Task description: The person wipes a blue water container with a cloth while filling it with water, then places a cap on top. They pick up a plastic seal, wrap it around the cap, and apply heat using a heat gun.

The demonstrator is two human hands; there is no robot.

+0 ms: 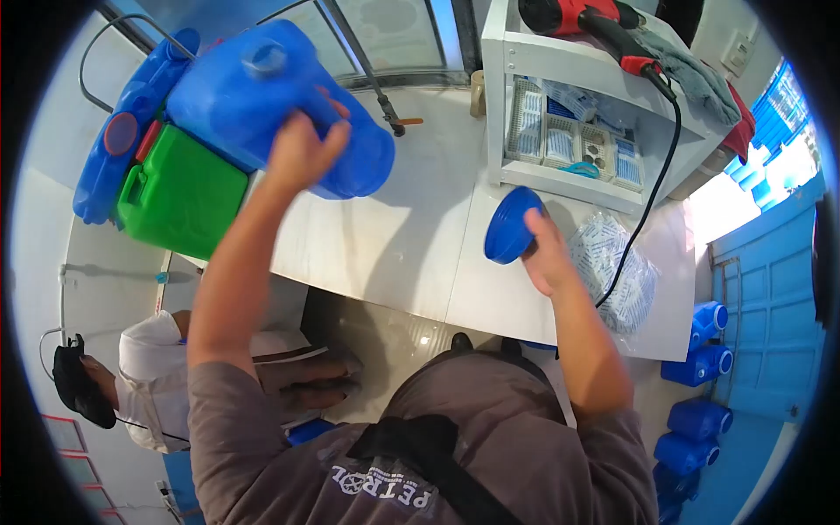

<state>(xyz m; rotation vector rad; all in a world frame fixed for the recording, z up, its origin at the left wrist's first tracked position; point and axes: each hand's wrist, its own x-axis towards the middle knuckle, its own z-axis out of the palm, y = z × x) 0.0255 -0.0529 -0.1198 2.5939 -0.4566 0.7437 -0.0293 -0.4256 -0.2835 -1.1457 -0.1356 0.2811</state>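
My left hand is wrapped round the handle of a large blue jug, which is tilted over the left part of the white counter. A small round spout shows near the jug's upper end. In my right hand is a round blue lid, held by its edge above the counter. A green jerrycan lies just below the blue jug. To the right of the lid is a clear plastic bag of printed white packets.
A white shelf holds baskets of packets, with a red and black heat gun on top and its cable hanging down. A metal tap stands behind the counter. A co-worker is at the lower left. Blue jugs line the right.
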